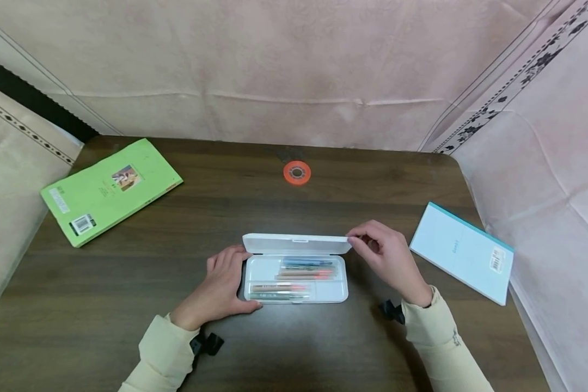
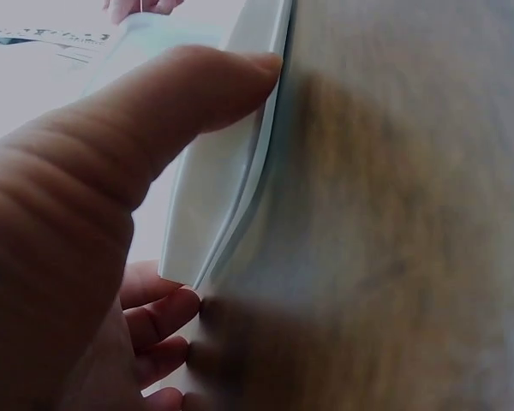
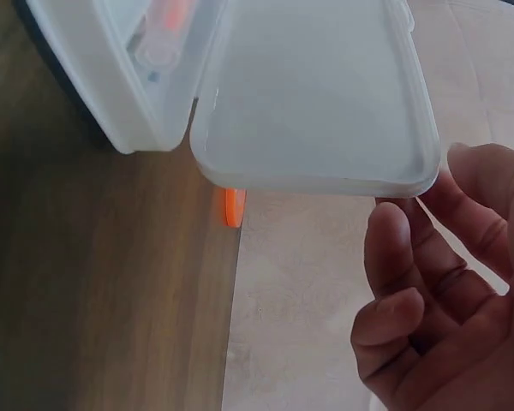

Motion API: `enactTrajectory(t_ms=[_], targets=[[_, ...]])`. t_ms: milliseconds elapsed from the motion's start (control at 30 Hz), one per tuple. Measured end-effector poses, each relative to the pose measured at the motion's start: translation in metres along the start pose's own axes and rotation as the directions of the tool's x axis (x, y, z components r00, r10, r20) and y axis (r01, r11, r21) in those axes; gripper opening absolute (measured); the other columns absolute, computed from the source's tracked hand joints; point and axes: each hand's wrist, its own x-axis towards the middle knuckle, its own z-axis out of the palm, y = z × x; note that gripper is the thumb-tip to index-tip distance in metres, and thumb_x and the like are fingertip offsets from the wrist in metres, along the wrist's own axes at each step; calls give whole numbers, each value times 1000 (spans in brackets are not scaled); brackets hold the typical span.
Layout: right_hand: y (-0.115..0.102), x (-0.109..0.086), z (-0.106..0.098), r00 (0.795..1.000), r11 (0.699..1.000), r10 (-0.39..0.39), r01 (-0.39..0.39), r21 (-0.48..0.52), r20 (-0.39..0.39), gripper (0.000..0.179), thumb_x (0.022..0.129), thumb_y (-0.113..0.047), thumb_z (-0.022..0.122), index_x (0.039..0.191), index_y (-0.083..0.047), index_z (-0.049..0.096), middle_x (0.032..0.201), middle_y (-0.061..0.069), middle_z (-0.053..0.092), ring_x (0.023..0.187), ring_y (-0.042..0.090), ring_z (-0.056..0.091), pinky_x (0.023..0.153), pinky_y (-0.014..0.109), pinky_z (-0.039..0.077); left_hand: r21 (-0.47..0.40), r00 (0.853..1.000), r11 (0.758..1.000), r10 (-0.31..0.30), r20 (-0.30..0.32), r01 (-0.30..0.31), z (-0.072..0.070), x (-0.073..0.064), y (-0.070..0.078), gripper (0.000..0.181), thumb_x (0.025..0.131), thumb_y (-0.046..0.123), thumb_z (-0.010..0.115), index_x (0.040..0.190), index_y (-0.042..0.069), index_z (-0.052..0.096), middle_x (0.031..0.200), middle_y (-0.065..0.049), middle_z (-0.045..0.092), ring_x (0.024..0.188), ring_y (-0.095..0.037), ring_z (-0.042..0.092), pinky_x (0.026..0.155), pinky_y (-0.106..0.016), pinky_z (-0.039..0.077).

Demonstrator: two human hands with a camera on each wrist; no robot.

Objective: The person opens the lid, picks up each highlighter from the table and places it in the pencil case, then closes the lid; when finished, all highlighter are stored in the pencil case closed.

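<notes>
A white plastic pencil case (image 1: 340,291) lies on the table with its lid (image 1: 296,244) raised at the back. Inside, pens (image 1: 306,270) in blue, grey and orange tones sit in two rows. My left hand (image 1: 220,286) grips the case's left end, thumb along the front wall and fingers round the side; the left wrist view shows the thumb (image 2: 197,86) against the wall. At the lid's right corner, my right hand (image 1: 384,258) pinches the edge between thumb and fingers. The right wrist view shows that lid (image 3: 317,94) tilted up, with the fingers (image 3: 390,244) at its corner.
A green book (image 1: 112,190) lies at the back left of the wooden table (image 1: 215,201). An orange ring-shaped roll (image 1: 296,172) is near the back edge. To the right, beyond my right hand, lies a light blue book (image 1: 463,253). Pale cloth (image 1: 274,71) hangs around the table.
</notes>
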Motion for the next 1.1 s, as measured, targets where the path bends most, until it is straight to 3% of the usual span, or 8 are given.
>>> enactTrajectory(t_ms=[200,333,433,633,767,967,1100], targets=[[-4,-11,1,999,1000,-6,5,11,36,8,92,-23,70,100,-24,70,92,-11,63,65,8,48,57,23,41,-50,999,999,-1,-40,-1,1,-4,-2,96,66,43,88,137,0,39,140,-20,40,132,-38,32,96,-51,22],[-6,-15,2,996,998,-10,4,63,91,8,91,-24,71,99,-26,69,95,-12,63,68,8,50,58,23,44,-78,998,996,-56,-41,52,0,-6,-4,99,69,45,87,141,-1,37,143,-22,39,132,-37,33,97,-52,23],[-4,-19,4,991,994,-24,10,107,128,9,91,-25,71,99,-28,68,97,-13,62,71,7,52,59,23,45,-151,995,984,-96,-20,92,-4,-8,-5,100,73,47,83,147,2,33,146,-19,37,132,-35,34,99,-52,24],[5,-23,13,985,988,-24,-3,156,170,7,92,-24,69,99,-27,70,98,-13,63,73,7,53,60,25,46,-295,992,948,-123,4,119,-16,-13,-3,74,90,42,68,150,13,35,149,-9,39,134,-31,36,103,-56,31],[14,-22,23,983,994,-10,-11,109,185,9,92,-25,70,101,-26,71,98,-14,61,75,6,52,63,23,46,-292,994,951,-106,-14,97,-21,-11,-1,60,96,37,62,147,14,41,145,-8,44,132,-31,40,103,-57,33],[21,-17,36,986,1000,2,-4,11,165,13,92,-23,70,105,-21,71,97,-10,61,73,5,51,64,23,45,-252,996,964,-90,4,88,-25,-3,3,60,95,39,62,147,13,43,144,-9,45,134,-32,40,106,-57,34],[20,-15,40,982,999,46,-45,-11,186,15,91,-22,71,105,-18,71,95,-7,62,74,6,53,65,24,47,-206,995,973,-98,21,101,-24,0,4,62,96,42,60,147,12,43,145,-11,45,135,-33,40,107,-57,34]])
